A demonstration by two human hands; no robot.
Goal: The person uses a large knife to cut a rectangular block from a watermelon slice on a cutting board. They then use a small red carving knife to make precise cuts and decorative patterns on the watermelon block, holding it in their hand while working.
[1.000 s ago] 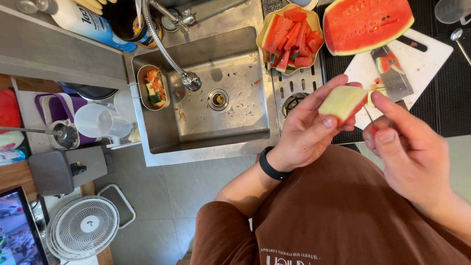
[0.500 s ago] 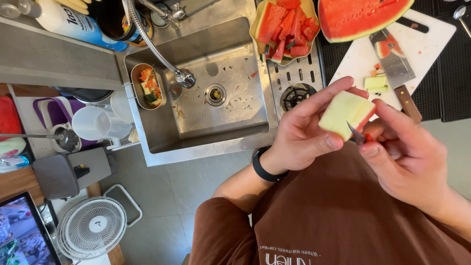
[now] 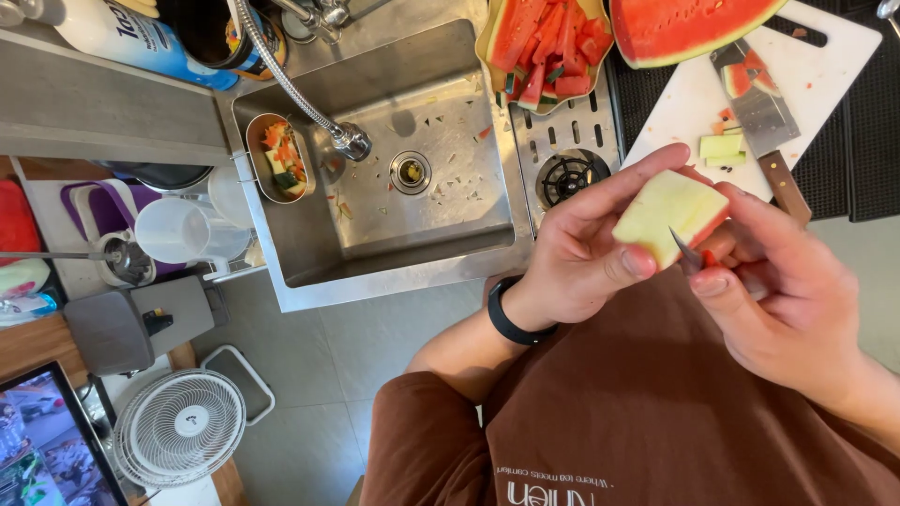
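Left hand grips the rind piece; right hand clasps a mostly hidden paring knife.

a single head-worn camera looks steeply down, close over the left hand and right hand, facing the sink and cutting board beyond; the floor shows below.

The watermelon piece is pale yellow-green with a red edge, the big melon half is red with a green rim, the cutting board is white, the sink is shiny grey, and the apron is brown.
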